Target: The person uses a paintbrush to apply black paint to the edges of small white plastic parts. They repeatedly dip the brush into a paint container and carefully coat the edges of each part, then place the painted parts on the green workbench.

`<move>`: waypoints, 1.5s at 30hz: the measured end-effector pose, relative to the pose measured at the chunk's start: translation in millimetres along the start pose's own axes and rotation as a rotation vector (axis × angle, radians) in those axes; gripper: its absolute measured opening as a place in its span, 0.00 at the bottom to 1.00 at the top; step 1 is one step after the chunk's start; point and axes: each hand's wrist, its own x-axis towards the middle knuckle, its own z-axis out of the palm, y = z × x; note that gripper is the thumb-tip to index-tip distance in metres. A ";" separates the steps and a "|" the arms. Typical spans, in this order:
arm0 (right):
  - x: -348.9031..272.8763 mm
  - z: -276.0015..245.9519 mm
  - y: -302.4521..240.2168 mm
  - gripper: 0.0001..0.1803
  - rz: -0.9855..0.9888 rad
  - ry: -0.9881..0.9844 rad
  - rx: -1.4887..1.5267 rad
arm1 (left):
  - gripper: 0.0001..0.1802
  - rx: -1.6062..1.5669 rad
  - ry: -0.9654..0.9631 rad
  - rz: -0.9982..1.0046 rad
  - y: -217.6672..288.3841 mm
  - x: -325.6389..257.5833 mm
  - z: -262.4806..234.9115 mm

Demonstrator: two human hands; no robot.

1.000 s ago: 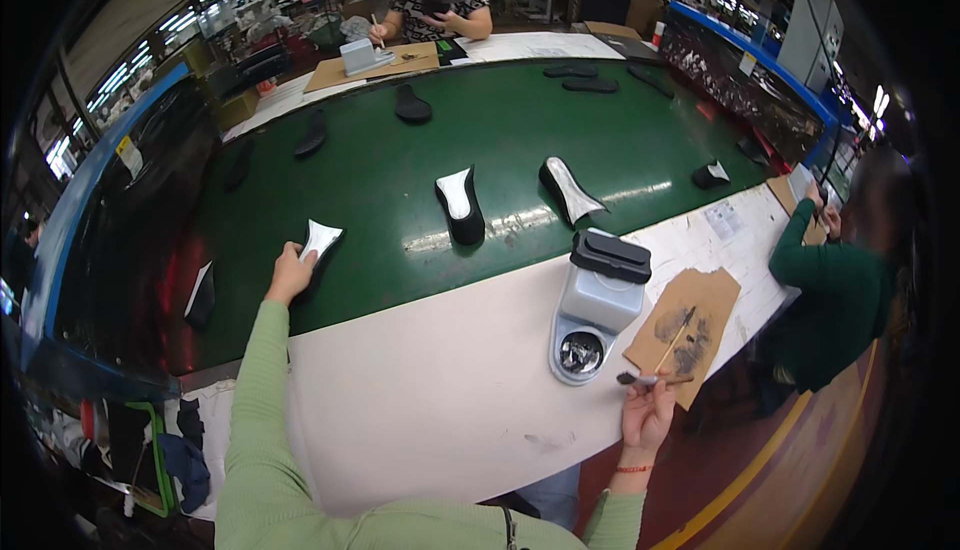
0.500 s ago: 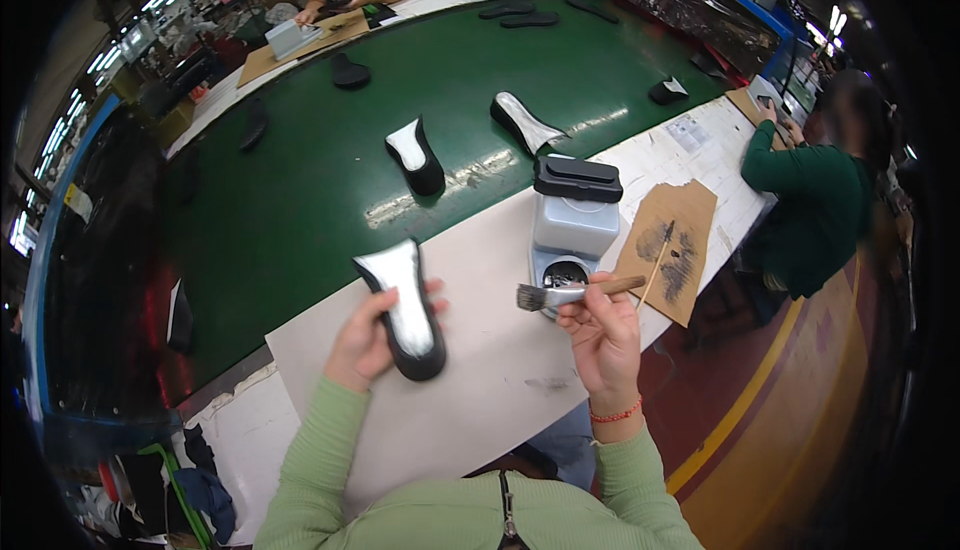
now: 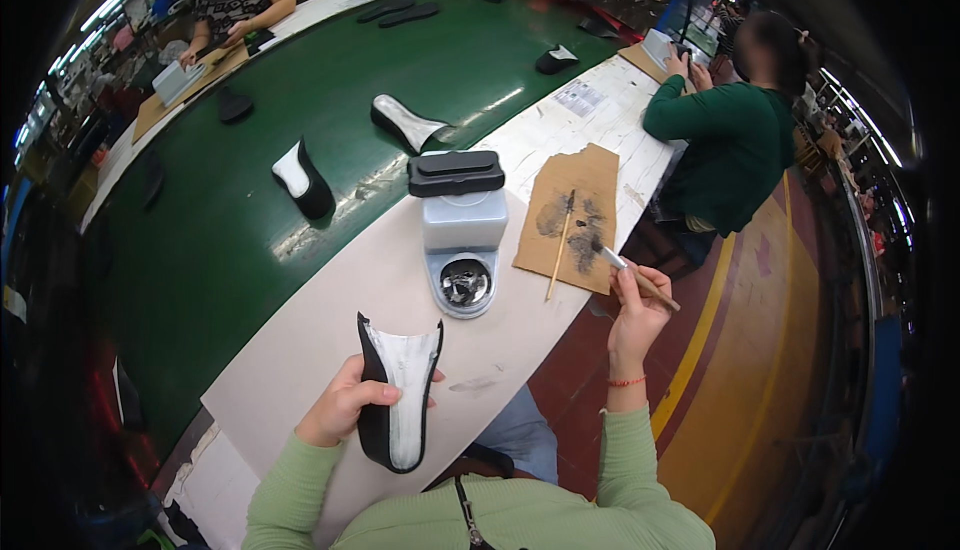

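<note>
My left hand (image 3: 338,402) grips a black shoe sole (image 3: 407,390) by its side, thumb on top; its white-coated face is turned up, with two pointed corners at the far end. In my right hand (image 3: 638,318) is a flat brush (image 3: 655,292) with a wooden handle and metal ferrule. Its dark bristles are at a black-stained piece of cardboard (image 3: 540,200); whether they press on it I cannot tell. A thin stick (image 3: 562,247) with a dark tip lies on that cardboard. Between the hands, farther off, stands a pale dispenser (image 3: 465,222) with a black lid and a round cup of dark liquid in front.
On the green conveyor belt (image 3: 330,130) lie two white-faced soles (image 3: 294,172), a small one farther right, and several black soles (image 3: 408,15). A pale board (image 3: 300,350) covers my table. One co-worker in dark green (image 3: 725,140) works at right; another (image 3: 240,10) across the belt.
My right hand has taken the brush away from the dispenser's cup to the stained cardboard. The sole in my left hand has come nearer to me. The view has swung right.
</note>
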 end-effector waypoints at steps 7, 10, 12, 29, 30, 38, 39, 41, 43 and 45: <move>4.3 -1.7 0.2 0.08 0.206 -0.076 0.222 | 0.38 -0.239 -0.027 -0.027 -13.4 14.4 7.2; -31.5 25.9 -21.2 0.09 0.258 -0.344 0.266 | 0.38 -0.427 -0.029 -0.014 -23.3 21.7 14.2; -56.2 44.1 -37.8 0.12 0.133 -0.522 0.211 | 0.33 -0.426 -0.031 0.035 -21.3 26.7 18.8; -88.9 98.4 -65.6 0.15 -0.689 -1.048 -0.220 | 0.23 -0.029 0.298 0.318 -1.8 22.3 26.8; -88.2 98.5 -67.3 0.15 -0.677 -1.062 -0.221 | 0.23 -0.027 0.290 0.335 -2.4 22.1 26.6; -76.5 98.4 -88.0 0.12 -0.308 -1.240 -0.077 | 0.23 0.022 0.242 0.336 3.3 20.3 16.4; -72.1 97.6 -90.5 0.12 -0.211 -1.279 -0.047 | 0.23 0.027 0.218 0.326 5.1 19.3 15.4; -66.5 98.4 -93.1 0.14 0.051 -1.300 0.075 | 0.24 0.030 0.143 0.313 8.6 17.0 13.8; -63.8 100.7 -93.3 0.17 0.361 -1.260 0.257 | 0.25 0.028 0.125 0.273 12.5 15.6 11.4; -60.6 104.9 -90.1 0.21 0.404 -1.277 0.237 | 0.25 0.035 0.113 0.268 13.1 12.8 10.2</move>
